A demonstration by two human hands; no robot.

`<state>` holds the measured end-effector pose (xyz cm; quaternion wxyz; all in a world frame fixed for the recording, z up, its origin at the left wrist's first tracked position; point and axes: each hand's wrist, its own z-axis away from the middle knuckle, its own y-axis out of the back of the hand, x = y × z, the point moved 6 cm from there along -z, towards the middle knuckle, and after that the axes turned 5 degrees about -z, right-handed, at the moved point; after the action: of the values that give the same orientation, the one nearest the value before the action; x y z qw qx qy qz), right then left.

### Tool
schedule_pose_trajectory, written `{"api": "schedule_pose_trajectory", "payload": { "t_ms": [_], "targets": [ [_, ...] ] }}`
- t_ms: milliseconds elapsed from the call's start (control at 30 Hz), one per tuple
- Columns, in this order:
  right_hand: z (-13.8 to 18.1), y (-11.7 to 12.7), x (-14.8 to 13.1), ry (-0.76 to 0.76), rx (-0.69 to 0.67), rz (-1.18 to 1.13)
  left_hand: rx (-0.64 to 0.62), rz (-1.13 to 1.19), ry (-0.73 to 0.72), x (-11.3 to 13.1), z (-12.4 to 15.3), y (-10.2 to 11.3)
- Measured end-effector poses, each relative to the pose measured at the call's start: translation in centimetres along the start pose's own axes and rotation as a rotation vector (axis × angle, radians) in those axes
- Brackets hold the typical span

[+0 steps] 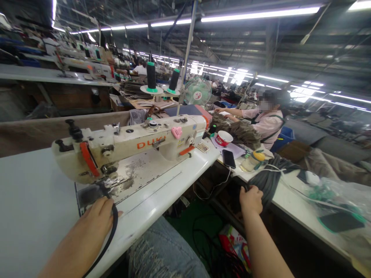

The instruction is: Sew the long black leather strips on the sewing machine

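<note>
A white sewing machine (162, 141) with orange lettering stands on the white table in front of me. Beside its needle plate, my left hand (94, 220) is closed on a black strap (113, 227), which curves out by the thumb and runs down past the table's front edge. To the right, my right hand (251, 199) is closed at the edge of the side table, with a bit of dark strip showing at its fingers. A bundle of dark grey straps (265, 181) hangs over that edge right beside it.
On the side table (292, 193) are a phone (228, 158) with a white cable, a red and white bowl (223, 138), a jar with a yellow lid (255, 160) and a clear plastic bag (344, 200). Thread cones (151, 77) and a fan (197, 92) stand behind. A co-worker (268, 119) sits beyond.
</note>
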<state>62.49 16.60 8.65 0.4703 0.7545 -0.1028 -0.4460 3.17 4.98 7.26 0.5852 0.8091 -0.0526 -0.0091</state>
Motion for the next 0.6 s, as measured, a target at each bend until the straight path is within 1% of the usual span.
{"api": "schedule_pose_trajectory", "payload": {
  "t_ms": [67, 167, 233, 300, 367, 467, 533, 600],
  "targets": [
    [-1.4, 0.6, -0.2, -0.038, -0.027, 0.005, 0.009, 0.003, -0.006, 0.1, -0.1, 0.1],
    [-3.3, 0.8, -0.2, -0.094, -0.083, -0.045, 0.025, -0.007, -0.008, 0.2, 0.0, 0.0],
    [-4.0, 0.5, -0.1, -0.122, -0.110, -0.122, 0.014, -0.008, 0.004, 0.1, 0.1, -0.3],
    [-4.0, -0.3, 0.0, -0.157, -0.137, -0.229, 0.001, 0.001, 0.018, 0.0, 0.2, -0.6],
    [-3.3, -1.5, 0.1, -0.194, -0.183, -0.351, -0.001, 0.001, 0.029, -0.1, 0.3, -0.8],
    [-0.9, -3.8, 0.0, -0.222, -0.294, -0.522, 0.008, -0.006, 0.022, -0.2, 0.4, -1.0],
    [1.6, -5.4, 0.0, -0.228, -0.381, -0.606, 0.013, -0.002, 0.001, -0.1, 0.4, -0.9],
    [4.8, -7.1, 0.2, -0.242, -0.480, -0.653, 0.014, 0.006, -0.009, -0.1, 0.3, -0.9]
  ]
}}
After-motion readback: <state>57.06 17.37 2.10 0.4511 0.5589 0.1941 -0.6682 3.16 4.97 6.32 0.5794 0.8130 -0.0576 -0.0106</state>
